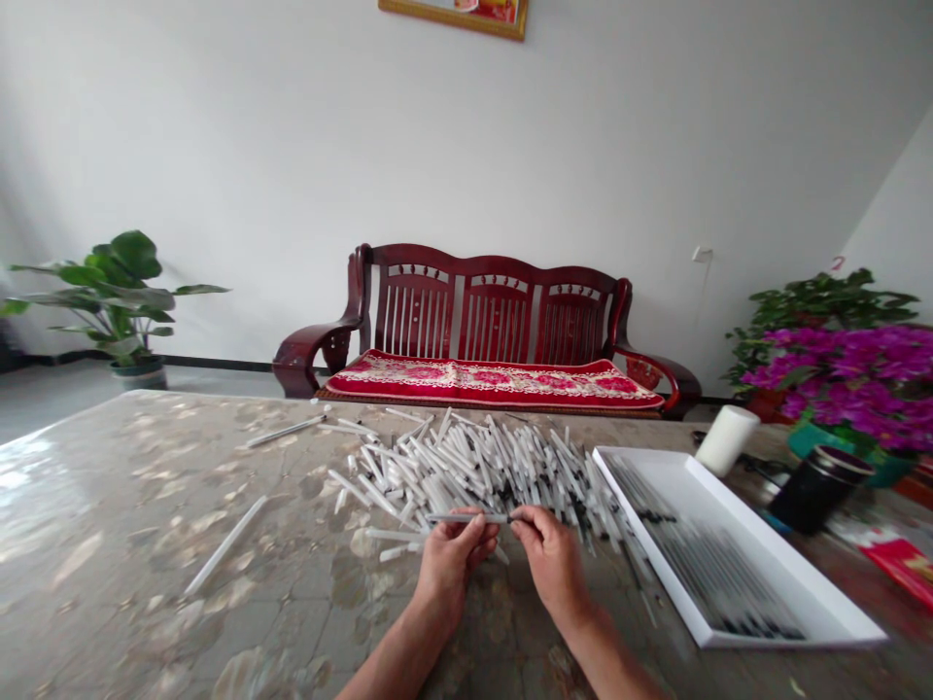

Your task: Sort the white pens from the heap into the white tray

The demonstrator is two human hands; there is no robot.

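The left hand (449, 566) clasps a slim pen (453, 518), the right hand (552, 562) pinching its end, seemingly for steadiness; the white tray (774, 552) sits handy at three o'clock.

The mottled brown tabletop (117, 544) offered passage along its left edge; heaped whitish plastic tubes (470, 462) obstructed mid far edge.

A pale wall (255, 146) stands at the back, and a gold picture frame (452, 22) hangs on it. In front there is a dark red wooden bench (498, 311) with a flowered cover (502, 377). At left, a potted plant (120, 297) stands on the grey floor (36, 399).
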